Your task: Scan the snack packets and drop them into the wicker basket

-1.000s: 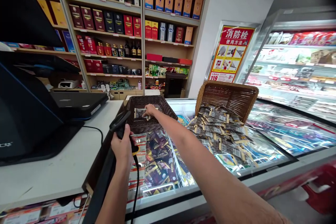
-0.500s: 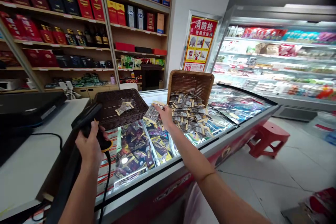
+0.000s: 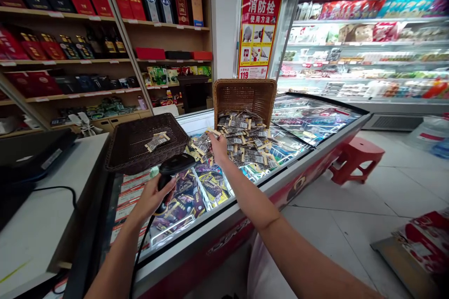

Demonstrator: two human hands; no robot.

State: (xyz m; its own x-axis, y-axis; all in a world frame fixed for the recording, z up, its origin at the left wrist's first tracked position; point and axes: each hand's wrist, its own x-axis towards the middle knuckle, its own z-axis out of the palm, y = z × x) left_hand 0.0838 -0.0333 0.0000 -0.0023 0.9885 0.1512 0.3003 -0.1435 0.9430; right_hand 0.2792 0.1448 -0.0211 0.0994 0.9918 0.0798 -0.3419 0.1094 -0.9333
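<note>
My left hand [image 3: 154, 198] is wrapped round the handle of a black corded barcode scanner [image 3: 177, 163], its head pointing right toward my other hand. My right hand [image 3: 218, 147] pinches a small clear snack packet [image 3: 201, 144] with pale ends and a printed label. Just beyond that hand, a heap of similar packets [image 3: 254, 155] spills from a tipped brown wicker basket [image 3: 244, 91] onto the freezer's glass top. A dark woven basket [image 3: 147, 147] stands to the left, with one packet [image 3: 157, 141] lying inside.
A chest freezer [image 3: 224, 238] with wrapped goods under its glass runs across in front of me. Left of it stands a white counter [image 3: 42, 224] with a black device [image 3: 31, 163]. A red stool [image 3: 358, 159] stands on the floor at right. Shelves of boxes line the back.
My left hand has swung the scanner rightward, closer to the packet in my right hand. The right hand keeps its pinch on the packet. The view has shifted slightly right and down.
</note>
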